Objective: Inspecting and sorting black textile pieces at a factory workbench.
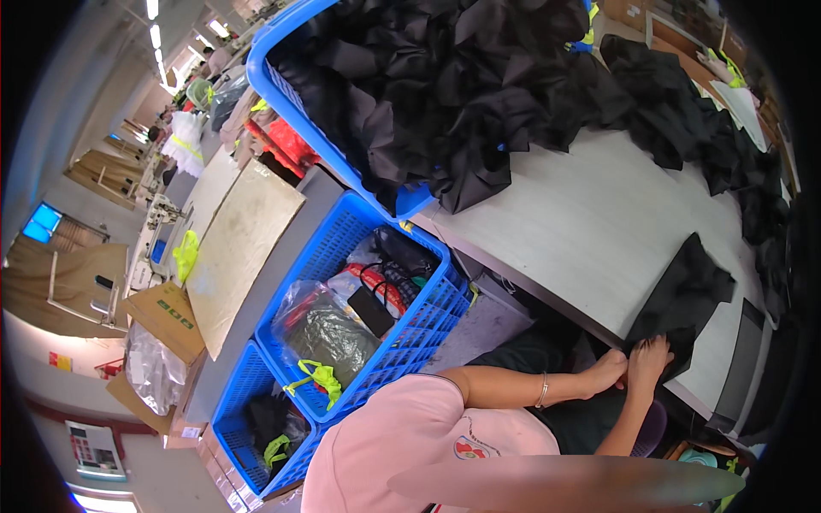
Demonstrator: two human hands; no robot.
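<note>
A piece of black fabric (684,295) lies flat on the grey table, and its near end hangs over the front edge. My right hand (650,357) is closed on that near end, fingers bent over the cloth. Right beside it, my left hand (605,374) is curled with its fingertips turned in toward the right hand. What the left fingers hold is hidden, though they are at the fabric's corner. A bracelet (542,391) circles my left wrist.
Black fabric pieces (479,77) overflow a large blue basket (299,103) onto the grey table (547,214). More black cloth (676,111) runs along the far right. Below stands a blue crate (368,376) with bags and a phone (370,309). Cardboard (244,248) leans at left.
</note>
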